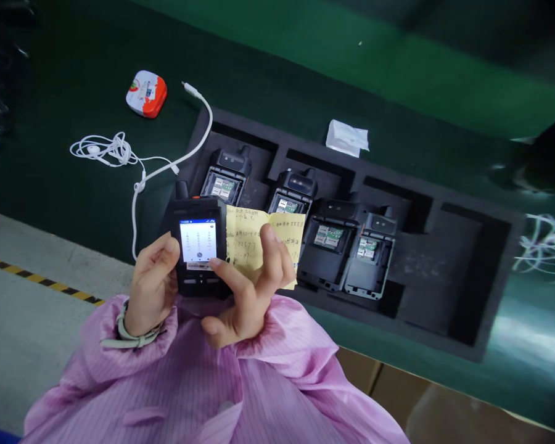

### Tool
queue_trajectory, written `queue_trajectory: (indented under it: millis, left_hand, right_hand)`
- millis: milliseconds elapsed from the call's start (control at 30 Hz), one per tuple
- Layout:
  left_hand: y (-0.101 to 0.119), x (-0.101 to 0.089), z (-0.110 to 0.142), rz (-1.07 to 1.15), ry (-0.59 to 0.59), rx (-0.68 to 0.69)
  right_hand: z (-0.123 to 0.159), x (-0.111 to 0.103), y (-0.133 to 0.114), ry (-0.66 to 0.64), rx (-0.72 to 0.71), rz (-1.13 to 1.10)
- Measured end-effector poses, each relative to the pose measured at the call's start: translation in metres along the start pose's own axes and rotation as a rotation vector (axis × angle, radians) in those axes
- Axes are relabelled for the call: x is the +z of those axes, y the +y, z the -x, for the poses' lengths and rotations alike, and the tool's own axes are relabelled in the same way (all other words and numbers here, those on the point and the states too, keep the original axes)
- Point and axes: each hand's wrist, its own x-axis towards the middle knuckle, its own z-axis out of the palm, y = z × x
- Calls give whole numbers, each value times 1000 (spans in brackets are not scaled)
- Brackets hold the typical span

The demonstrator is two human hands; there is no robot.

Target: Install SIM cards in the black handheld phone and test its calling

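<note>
My left hand (155,280) is closed around the side of a black handheld radio (200,287) with a stubby antenna. Its lit screen shows a dial keypad. My right hand (254,290) has its fingers spread, the index fingertip at the screen's lower right corner. Behind that hand are yellow paper sheets (245,225) with handwriting, partly covered by the fingers. Beyond them, several similar radios lie with their backs open and circuit boards showing, among them one at the right (370,256) and one in the middle (290,194).
A black foam tray (481,296) with recesses bears the open radios. White earphones (115,150), a white cable (208,126) and a red-and-white box (147,94) lie at the left. A white packet (346,137) rests at the tray's far edge. Tangled white cables (548,246) are at the right.
</note>
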Motion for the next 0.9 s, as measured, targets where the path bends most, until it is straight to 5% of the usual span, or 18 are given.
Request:
queue_trajectory:
  millis: [267, 900]
  left_hand:
    - [-2, -1, 0, 3, -6, 37]
    - [2, 1, 0, 21, 28, -21]
  right_hand:
    - [-2, -2, 0, -7, 42, 25]
    - [0, -1, 0, -179, -116, 101]
